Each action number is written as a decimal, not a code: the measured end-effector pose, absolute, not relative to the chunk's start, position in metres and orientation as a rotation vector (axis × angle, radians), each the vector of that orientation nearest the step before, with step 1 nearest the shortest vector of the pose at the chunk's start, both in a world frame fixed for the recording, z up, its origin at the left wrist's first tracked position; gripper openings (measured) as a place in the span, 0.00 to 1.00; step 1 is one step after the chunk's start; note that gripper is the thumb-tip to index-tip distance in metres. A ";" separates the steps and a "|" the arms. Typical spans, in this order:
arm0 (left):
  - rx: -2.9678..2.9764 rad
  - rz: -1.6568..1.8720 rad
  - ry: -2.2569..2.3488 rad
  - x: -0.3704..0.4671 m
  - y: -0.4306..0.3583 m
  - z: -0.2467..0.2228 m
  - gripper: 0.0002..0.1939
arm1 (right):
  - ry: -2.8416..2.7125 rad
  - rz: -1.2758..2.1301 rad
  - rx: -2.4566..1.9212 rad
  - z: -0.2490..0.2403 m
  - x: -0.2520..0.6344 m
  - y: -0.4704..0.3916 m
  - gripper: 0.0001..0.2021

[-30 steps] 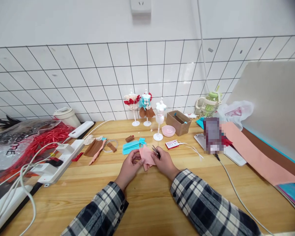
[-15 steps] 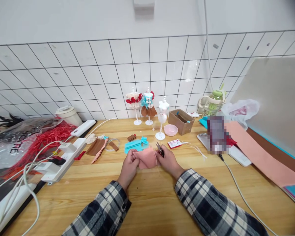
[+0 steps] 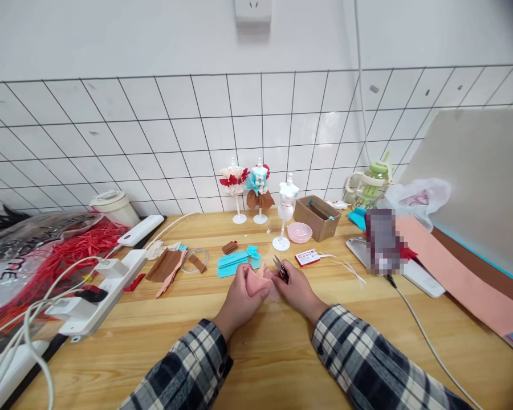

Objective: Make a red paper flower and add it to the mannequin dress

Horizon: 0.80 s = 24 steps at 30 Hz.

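Observation:
My left hand is closed around a folded piece of pink crepe paper, which bends up between thumb and fingers. My right hand grips small scissors, their silver blades pointing up and away from the paper. Its fingertips also meet the paper's right edge. Just beyond my hands lie turquoise crepe paper strips and a small folded brown piece. A bare white mini dress form stands behind them. Two dressed forms, one in cream and red, the other in turquoise and brown, stand farther back.
Near the bare form are a pink bowl, a cardboard box and a red-white card. A power strip with cables lies left, beside red shredded paper. On the right are a green-lidded bottle and a long pink strip.
My left hand has turned and moved slightly right, folding the pink crepe paper that was spread flatter between both hands. The scissors stay in my right hand. The view has tilted up a little.

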<state>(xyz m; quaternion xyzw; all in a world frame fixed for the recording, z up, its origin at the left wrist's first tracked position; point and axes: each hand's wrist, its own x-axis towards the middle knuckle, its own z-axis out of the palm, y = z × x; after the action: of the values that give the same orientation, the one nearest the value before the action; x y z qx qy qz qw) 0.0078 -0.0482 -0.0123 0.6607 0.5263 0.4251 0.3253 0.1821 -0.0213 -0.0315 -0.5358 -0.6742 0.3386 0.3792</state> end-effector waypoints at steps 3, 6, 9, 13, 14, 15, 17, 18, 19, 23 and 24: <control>1.744 1.165 1.378 0.003 -0.044 -0.012 0.18 | -1.701 0.884 -1.369 -0.030 0.182 -0.021 0.06; 1.692 1.198 1.327 -0.001 -0.043 -0.011 0.15 | -1.701 0.879 -1.376 -0.028 0.183 -0.022 0.05; 1.664 1.215 1.309 -0.003 -0.044 -0.011 0.13 | -1.717 0.839 -1.385 -0.028 0.183 -0.021 0.05; 1.619 1.246 1.325 -0.004 -0.046 -0.011 0.13 | -1.726 0.791 -1.394 -0.030 0.185 -0.020 0.05; 1.601 1.255 1.322 -0.004 -0.046 -0.011 0.13 | -1.726 0.780 -1.389 -0.031 0.185 -0.020 0.05; 1.586 1.260 1.319 -0.004 -0.046 -0.011 0.14 | -1.727 0.772 -1.382 -0.031 0.186 -0.020 0.05; 1.568 1.261 1.313 -0.005 -0.045 -0.011 0.14 | -1.729 0.765 -1.371 -0.033 0.186 -0.019 0.05; 1.566 1.259 1.311 -0.005 -0.045 -0.011 0.14 | -1.732 0.763 -1.369 -0.033 0.186 -0.019 0.05; 1.564 1.259 1.310 -0.006 -0.044 -0.012 0.14 | -1.737 0.762 -1.370 -0.033 0.187 -0.019 0.05; 1.560 1.252 1.309 -0.006 -0.044 -0.012 0.14 | -1.753 0.771 -1.371 -0.033 0.187 -0.019 0.05; 1.558 1.250 1.310 -0.006 -0.044 -0.012 0.14 | -1.752 0.774 -1.370 -0.033 0.187 -0.019 0.05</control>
<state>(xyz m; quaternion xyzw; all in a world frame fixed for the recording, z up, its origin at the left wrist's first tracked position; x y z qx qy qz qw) -0.0064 -0.0438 -0.0119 0.6064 0.5101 0.4868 0.3676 0.1868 -0.0189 -0.0330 -0.5374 -0.6873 0.3034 0.3832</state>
